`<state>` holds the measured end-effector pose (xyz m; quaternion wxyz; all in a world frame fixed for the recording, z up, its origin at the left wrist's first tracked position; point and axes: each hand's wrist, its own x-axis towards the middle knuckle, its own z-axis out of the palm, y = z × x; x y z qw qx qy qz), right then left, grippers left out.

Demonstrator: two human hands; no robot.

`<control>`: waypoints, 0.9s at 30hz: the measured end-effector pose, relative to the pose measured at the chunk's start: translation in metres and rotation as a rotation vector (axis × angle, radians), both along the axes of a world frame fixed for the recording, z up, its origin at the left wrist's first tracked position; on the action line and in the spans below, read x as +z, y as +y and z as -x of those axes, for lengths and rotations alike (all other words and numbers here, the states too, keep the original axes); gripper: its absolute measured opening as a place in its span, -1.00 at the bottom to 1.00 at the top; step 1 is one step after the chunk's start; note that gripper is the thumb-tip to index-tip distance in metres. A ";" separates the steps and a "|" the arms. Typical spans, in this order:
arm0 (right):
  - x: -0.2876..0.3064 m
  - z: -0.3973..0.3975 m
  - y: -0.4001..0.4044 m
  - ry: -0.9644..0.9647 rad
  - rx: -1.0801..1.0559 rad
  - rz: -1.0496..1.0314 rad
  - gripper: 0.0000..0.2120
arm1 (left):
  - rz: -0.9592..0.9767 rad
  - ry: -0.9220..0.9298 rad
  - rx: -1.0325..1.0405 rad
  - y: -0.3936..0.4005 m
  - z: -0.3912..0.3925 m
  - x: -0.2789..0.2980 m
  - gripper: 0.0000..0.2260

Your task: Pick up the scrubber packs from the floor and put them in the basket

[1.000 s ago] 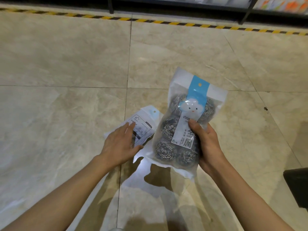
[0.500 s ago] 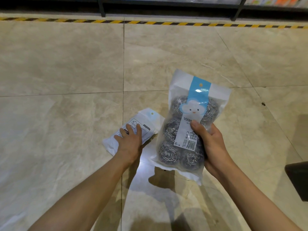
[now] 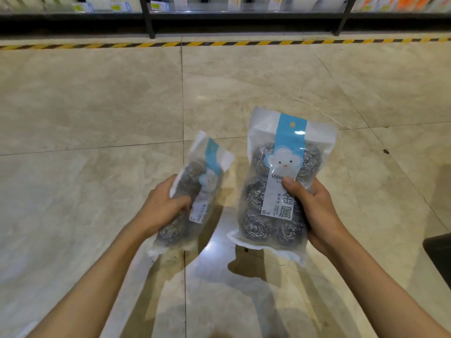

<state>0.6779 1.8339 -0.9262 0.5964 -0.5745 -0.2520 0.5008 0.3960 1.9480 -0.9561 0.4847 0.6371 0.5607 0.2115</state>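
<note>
Scrubber packs, two, both off the floor and held in the air above the beige marble tiles (image 3: 97, 118). Right pack (image 3: 280, 191): clear-frosted plastic pouch, upright, front face to the camera. Steel-wool scrubbers inside, silver coils stacked two across in three rows. White sealed top edge with a blue band down the middle and a small yellow dot near the top. Below it a white cloud face with two eyes and an orange beak. Grey label strip under the cloud reads "yunle…", the rest hidden by the thumb; large characters "金属" lower down, and "6个装" at the strip's foot. Smaller print beside them too fine to read.

Right hand (image 3: 314, 211) grips this pack at its right edge, thumb pressed across the front label, fingers curled behind.

Left pack (image 3: 195, 191): same pouch design, tilted with its top leaning right, and blurred. Blue band, cloud mark and grey label strip can be made out; no writing legible. Left hand (image 3: 163, 208) holds it along its left side, thumb over the front, fingers wrapped behind.

The two packs sit side by side, apart, not touching.

Yellow-black striped tape (image 3: 219, 43) runs across the floor at the far edge, before a dark shelf rack (image 3: 148, 18). Dark object (image 3: 439, 254) at right edge, cut off; cannot identify.
</note>
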 end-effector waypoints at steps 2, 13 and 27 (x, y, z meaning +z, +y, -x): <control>0.007 -0.004 0.003 -0.024 0.023 -0.001 -0.43 | 0.161 -0.310 0.110 -0.001 0.011 0.025 -0.59; 0.082 -0.001 0.034 -0.092 0.084 -0.100 -0.56 | 0.161 -0.811 0.072 -0.001 0.009 0.126 -0.61; 0.379 -0.020 -0.008 -0.092 0.051 -0.050 -0.64 | 0.148 -0.727 -0.049 -0.029 -0.009 0.423 -0.49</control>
